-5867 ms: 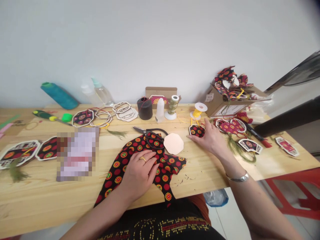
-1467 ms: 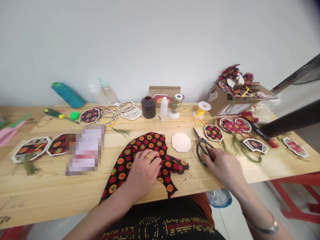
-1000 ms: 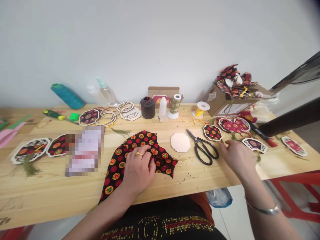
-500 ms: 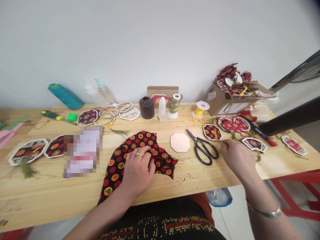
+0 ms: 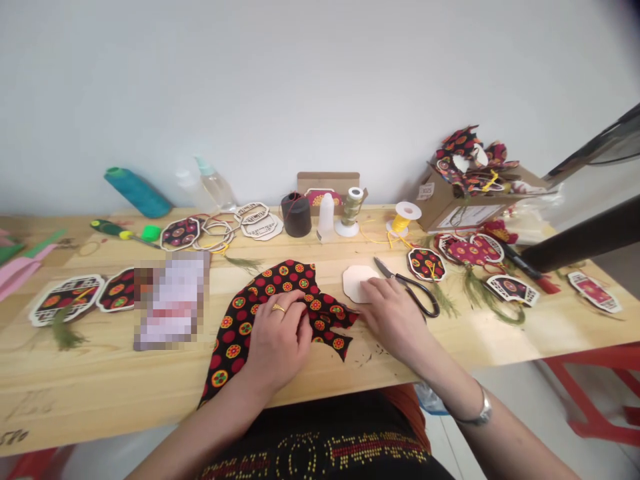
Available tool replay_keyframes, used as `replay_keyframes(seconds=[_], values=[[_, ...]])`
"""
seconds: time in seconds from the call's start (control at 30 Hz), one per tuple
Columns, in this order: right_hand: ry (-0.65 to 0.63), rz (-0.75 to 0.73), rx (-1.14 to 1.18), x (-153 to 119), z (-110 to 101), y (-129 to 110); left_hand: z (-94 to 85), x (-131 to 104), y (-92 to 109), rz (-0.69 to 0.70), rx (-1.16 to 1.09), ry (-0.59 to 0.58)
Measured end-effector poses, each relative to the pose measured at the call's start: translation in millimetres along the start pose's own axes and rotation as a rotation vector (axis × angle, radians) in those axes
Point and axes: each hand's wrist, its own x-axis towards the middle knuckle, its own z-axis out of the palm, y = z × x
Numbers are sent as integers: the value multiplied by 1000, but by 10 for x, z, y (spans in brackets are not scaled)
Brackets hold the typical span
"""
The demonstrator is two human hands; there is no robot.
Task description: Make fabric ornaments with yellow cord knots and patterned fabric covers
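My left hand (image 5: 281,337), with a ring on it, rests on a black cloth (image 5: 235,327) with red dots and flower medallions. Its fingers are bent and closed on the cloth, the tips partly hidden. My right hand (image 5: 395,317) lies at the cloth's right corner. Its fingers reach over the lower edge of a pale card with notched corners (image 5: 356,280), and the thumb is apart from them. Black-handled scissors (image 5: 423,293) lie just beyond this hand, partly covered by it. Dark cloth scraps (image 5: 383,350) are scattered near the wrist.
A black thread cone (image 5: 296,217), a white bottle (image 5: 326,217), a thread spool (image 5: 353,213) and a yellow cord spool (image 5: 406,217) stand at the back. A cardboard box (image 5: 445,203) holds patterned pieces. Tasselled ornaments (image 5: 67,300) lie leftward. A black pole (image 5: 590,227) crosses the right.
My right hand has moved left from the tasselled ornaments, past the scissors, to the pale card and cloth corner. My left hand stays on the cloth. The view has shifted slightly.
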Motion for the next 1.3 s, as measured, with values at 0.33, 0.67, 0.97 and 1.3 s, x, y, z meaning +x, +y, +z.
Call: replay_keyframes(seconds=[0.33, 0.67, 0.97, 1.3], values=[[33, 40, -189, -119, -124, 175, 19, -16, -42, -60, 24, 41], [-70, 211, -240, -399, -139, 433, 22, -12, -28, -40, 17, 21], [40, 648, -364, -784, -359, 830, 17, -10, -31, -38, 6, 36], [168, 446, -100, -640, -343, 695, 18, 3, -18, -18, -35, 82]])
